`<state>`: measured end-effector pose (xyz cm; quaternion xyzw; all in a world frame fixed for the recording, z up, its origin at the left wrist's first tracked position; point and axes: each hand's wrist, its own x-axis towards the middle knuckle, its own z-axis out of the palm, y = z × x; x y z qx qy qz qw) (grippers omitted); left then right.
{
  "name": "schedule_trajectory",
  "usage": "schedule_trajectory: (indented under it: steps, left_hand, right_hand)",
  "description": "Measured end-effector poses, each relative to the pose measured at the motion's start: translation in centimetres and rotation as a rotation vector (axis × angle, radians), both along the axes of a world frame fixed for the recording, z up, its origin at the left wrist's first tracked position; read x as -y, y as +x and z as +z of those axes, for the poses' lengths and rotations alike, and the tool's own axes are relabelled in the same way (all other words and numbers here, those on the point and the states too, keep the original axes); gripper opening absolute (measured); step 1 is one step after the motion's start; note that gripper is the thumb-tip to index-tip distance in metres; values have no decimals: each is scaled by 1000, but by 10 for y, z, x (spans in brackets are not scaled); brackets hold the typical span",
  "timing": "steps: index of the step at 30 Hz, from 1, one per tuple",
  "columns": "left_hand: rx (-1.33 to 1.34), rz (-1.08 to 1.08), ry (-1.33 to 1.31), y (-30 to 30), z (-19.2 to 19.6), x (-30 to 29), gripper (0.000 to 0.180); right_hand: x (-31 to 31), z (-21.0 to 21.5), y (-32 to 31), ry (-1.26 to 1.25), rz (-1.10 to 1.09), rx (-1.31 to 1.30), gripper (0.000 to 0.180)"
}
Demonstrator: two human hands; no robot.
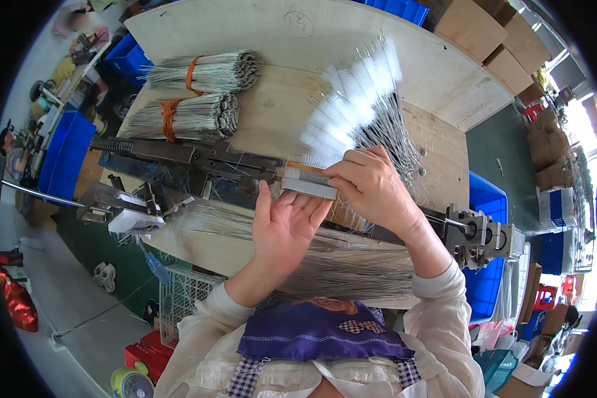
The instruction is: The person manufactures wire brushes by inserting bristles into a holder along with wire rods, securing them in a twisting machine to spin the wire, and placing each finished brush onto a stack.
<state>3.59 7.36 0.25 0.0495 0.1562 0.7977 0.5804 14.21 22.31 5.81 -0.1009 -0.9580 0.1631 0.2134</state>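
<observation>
Pinching the pale block [306,184] between thumb and fingers, the right hand [373,190] is above the wooden table's [275,99] middle; the left hand [282,233], palm upward, has fingers stretched at the block's near edge. White brushes [358,99] lie toward the far right corner.

A narrow, grey-white block [306,184] lies slightly aslant between the hands [373,189].
</observation>
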Motion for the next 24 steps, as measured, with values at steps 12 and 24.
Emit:
schedule_trajectory:
  steps: [12, 24]
  left_hand:
    - [35, 38, -26, 0, 1, 0, 77]
    - [-45, -33, -71, -6, 3, -1, 53]
  right_hand:
    - [32, 17, 16, 27, -109, 59, 29]
    - [47, 12, 13, 360, -24, 234, 29]
